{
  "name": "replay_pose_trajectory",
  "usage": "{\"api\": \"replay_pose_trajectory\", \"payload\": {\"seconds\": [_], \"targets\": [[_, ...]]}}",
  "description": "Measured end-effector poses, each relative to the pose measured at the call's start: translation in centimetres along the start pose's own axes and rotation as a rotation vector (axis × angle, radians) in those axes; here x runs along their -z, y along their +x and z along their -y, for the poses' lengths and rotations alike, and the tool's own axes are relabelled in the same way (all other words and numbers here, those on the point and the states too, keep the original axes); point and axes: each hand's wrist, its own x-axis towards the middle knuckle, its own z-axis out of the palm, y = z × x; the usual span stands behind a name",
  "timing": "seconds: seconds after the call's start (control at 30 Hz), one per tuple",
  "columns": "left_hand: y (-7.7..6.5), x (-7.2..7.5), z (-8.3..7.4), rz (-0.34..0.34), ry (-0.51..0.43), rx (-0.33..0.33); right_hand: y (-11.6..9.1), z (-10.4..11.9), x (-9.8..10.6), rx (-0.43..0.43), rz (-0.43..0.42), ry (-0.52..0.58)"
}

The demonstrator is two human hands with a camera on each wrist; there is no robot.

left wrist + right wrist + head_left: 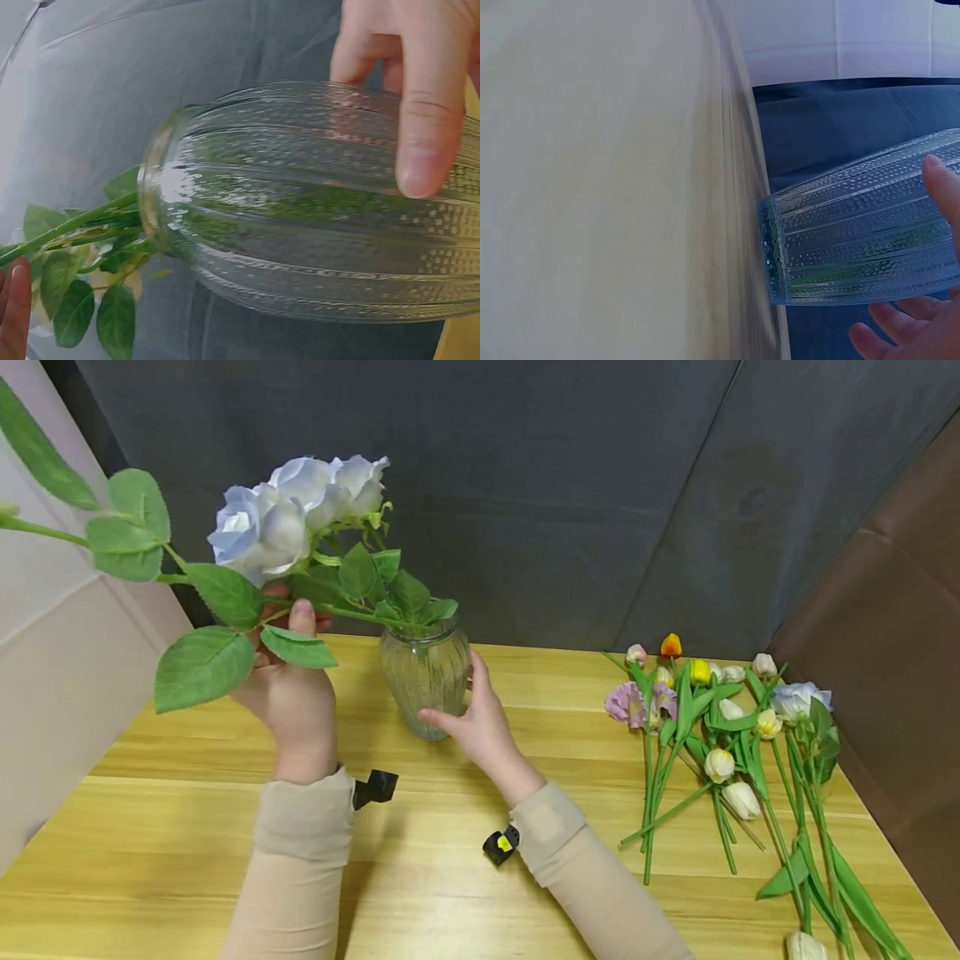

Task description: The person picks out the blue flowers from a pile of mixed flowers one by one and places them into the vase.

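A ribbed clear glass vase (426, 685) stands upright on the wooden table, with green stems inside it. My right hand (486, 727) grips its side, thumb in front and fingers around the far side, as the right wrist view also shows. Pale blue roses (258, 527) lean out of the vase's mouth to the left. My left hand (300, 714) is left of the vase and pinches a leafy green stem (352, 612) between thumb and fingers, below the blooms. Another leafy part (127, 531) reaches past the left edge of the head view. Petals and leaves partly hide the left fingers.
Several loose artificial flowers lie on the right of the table, among them a purple flower (626, 703), an orange tulip (671, 646), a white tulip (741, 800) and a blue rose (801, 700). A dark cloth wall (525, 510) closes off the back.
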Motion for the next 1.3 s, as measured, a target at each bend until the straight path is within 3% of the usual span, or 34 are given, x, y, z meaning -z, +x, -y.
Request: {"api": "replay_pose_trajectory", "payload": {"seconds": [0.27, 0.8, 1.03, 1.3], "targets": [[-0.9, 0.2, 0.7, 0.109, 0.082, 0.129, 0.0, -0.1, 0.0, -0.002, 0.002, -0.003], [-1.5, 0.8, 2.9, 0.231, 0.226, 0.142, -0.1, 0.0, 0.0, -0.006, 0.006, -0.023], [-1.6, 0.9, 2.9, 0.225, 0.272, 0.14, -0.3, 0.1, -0.1, -0.001, 0.005, -0.022], [-1.7, 0.8, 2.8, 0.307, 0.327, 0.175, -0.3, -0.1, -0.2, 0.005, -0.007, -0.016]]}}
